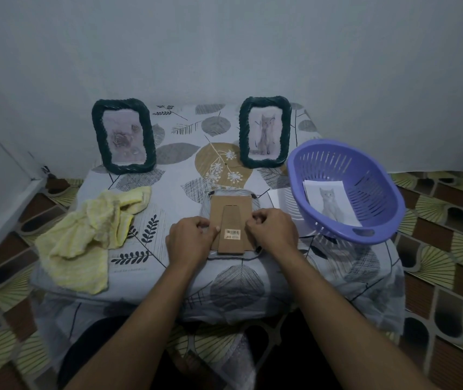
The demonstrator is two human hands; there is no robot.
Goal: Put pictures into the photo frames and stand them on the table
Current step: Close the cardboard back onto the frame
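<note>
Seen from the head, our left hand [192, 237] and right hand [271, 232], fingers curled, grip the sides of a face-down frame [231, 211] mid-table [168, 170], with the rose frame [123, 136] and cat frame [265, 132] upright behind.

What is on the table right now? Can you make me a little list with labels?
Standing frames: rose frame at back left, cat frame at back right
Lying frame: face-down frame, cardboard back up
Hands: left hand and right hand grip its two sides
Basket: purple basket, loose cat picture inside
Cloth: yellow cloth, crumpled, left of the hands
</note>
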